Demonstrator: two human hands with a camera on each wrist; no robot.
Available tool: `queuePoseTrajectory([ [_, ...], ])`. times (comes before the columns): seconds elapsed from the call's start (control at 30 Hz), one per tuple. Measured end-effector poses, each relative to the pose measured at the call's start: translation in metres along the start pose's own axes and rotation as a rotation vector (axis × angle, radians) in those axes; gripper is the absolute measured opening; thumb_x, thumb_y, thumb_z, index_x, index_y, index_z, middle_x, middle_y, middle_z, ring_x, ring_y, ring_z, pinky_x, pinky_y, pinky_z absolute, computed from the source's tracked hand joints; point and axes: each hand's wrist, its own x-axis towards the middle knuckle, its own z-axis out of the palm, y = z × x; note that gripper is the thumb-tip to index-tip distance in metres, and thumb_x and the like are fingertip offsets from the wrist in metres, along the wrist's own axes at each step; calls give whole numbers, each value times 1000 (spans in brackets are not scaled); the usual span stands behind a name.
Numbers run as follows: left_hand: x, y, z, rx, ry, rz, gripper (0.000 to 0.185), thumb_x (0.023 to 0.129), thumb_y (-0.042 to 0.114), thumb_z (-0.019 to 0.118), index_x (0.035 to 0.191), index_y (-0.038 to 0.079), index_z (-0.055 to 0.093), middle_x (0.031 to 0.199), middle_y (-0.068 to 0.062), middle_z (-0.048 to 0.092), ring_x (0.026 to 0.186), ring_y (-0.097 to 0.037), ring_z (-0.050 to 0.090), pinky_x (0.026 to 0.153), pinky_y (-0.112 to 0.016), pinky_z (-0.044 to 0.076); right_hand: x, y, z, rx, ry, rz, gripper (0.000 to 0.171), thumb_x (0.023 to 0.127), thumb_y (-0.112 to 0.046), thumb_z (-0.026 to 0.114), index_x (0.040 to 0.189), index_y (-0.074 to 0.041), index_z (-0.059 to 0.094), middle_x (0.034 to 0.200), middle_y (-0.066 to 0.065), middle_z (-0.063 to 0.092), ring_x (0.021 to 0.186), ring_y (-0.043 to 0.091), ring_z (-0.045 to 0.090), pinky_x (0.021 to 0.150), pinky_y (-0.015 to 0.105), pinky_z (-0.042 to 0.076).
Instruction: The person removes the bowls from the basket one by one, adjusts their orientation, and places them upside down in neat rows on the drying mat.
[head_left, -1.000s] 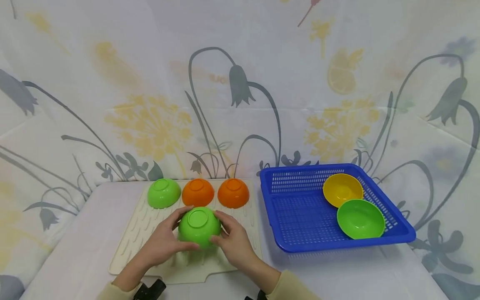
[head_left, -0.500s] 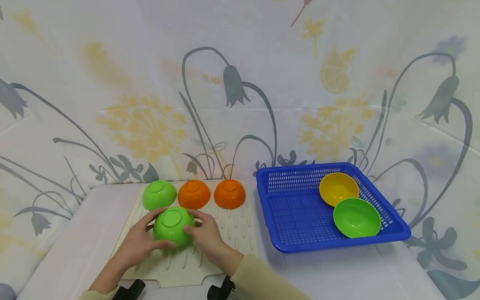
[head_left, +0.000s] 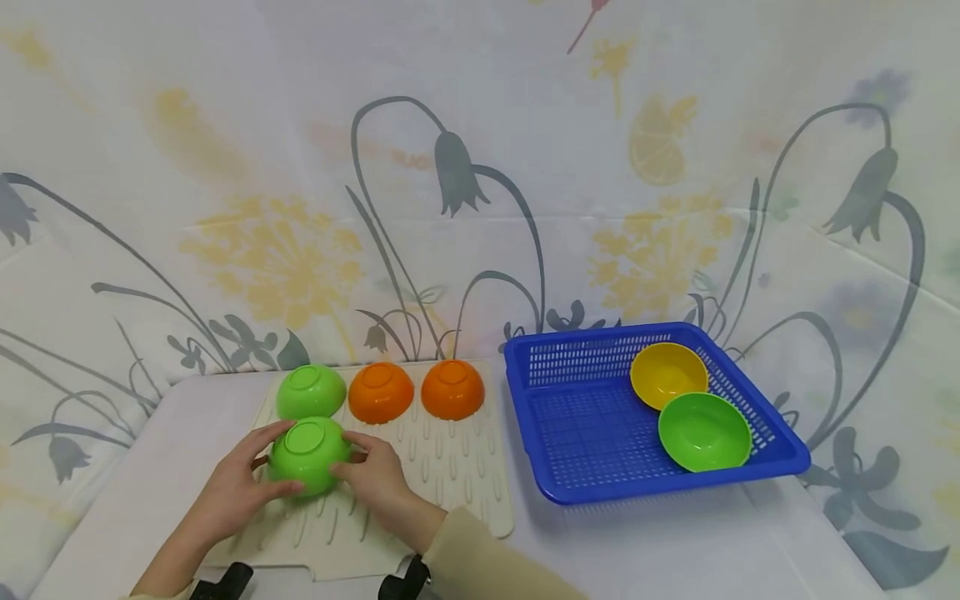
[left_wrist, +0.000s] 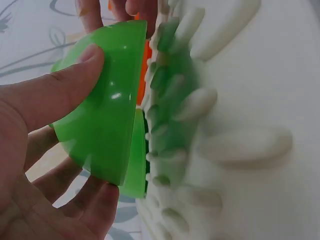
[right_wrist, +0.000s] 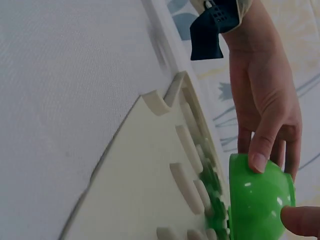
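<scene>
Both hands hold an upside-down green bowl (head_left: 309, 460) low over the near left part of a cream drying mat (head_left: 431, 487) with raised ridges. My left hand (head_left: 238, 483) grips its left side, thumb in front and fingers spread behind. On the other side, my right hand (head_left: 378, 477) pinches it between thumb and fingers. The left wrist view shows a narrow gap between the bowl's rim (left_wrist: 131, 105) and the ridges. Behind it, a second green bowl (head_left: 309, 387) and two orange bowls, one in the middle (head_left: 381, 392) and one right (head_left: 452, 389), stand upside down in a row.
Right of the mat stands a blue plastic basket (head_left: 637, 487). Inside, at its right end, a yellow bowl (head_left: 669, 379) and a green bowl (head_left: 705, 433) lie with their openings showing. A patterned cloth (head_left: 480, 167) hangs behind the white-covered table (head_left: 600, 550).
Both hands have carried the green bowl leftward, from in front of the orange bowls to in front of the green one. The head view has also shifted slightly.
</scene>
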Motion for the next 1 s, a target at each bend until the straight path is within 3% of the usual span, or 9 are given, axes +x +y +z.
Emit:
queuePoseTrajectory([
  [0.2, -5, -4, -8, -26, -31, -45, 88, 76, 17, 87, 147, -2, 39, 145, -30, 40, 132, -51, 37, 98, -66, 40, -2, -2, 13, -59, -37, -2, 47, 85, -1, 74, 131, -5, 64, 133, 5, 58, 122, 22, 54, 103, 41, 46],
  [0.43, -5, -7, -10, -59, -54, -188, 96, 79, 25, 86, 149, -8, 29, 146, -38, 32, 134, -56, 30, 104, -69, 32, -8, -4, 20, -15, -107, 45, 49, 86, -2, 72, 134, -8, 61, 137, 7, 59, 130, 23, 52, 108, 41, 41],
  [0.53, -3, -11, -8, -59, -55, -218, 96, 81, 29, 85, 148, -10, 28, 146, -38, 32, 134, -55, 29, 105, -69, 31, -8, -2, 20, -26, -119, 40, 48, 88, -3, 71, 134, -8, 61, 138, 7, 58, 131, 22, 50, 109, 40, 40],
  [0.77, -5, -20, -2, -77, -33, -224, 90, 81, 24, 85, 145, -10, 32, 141, -37, 38, 132, -53, 33, 103, -70, 31, -6, 3, 18, -48, -127, 42, 45, 90, -8, 72, 133, -11, 63, 133, 1, 63, 129, 19, 52, 109, 40, 40],
  [1.0, -5, -25, 1, -77, -36, -211, 90, 80, 24, 85, 145, -9, 32, 140, -37, 38, 131, -54, 35, 102, -71, 32, -5, 4, 13, -52, -145, 42, 43, 90, -6, 71, 132, -10, 64, 126, 1, 64, 118, 20, 59, 99, 41, 50],
])
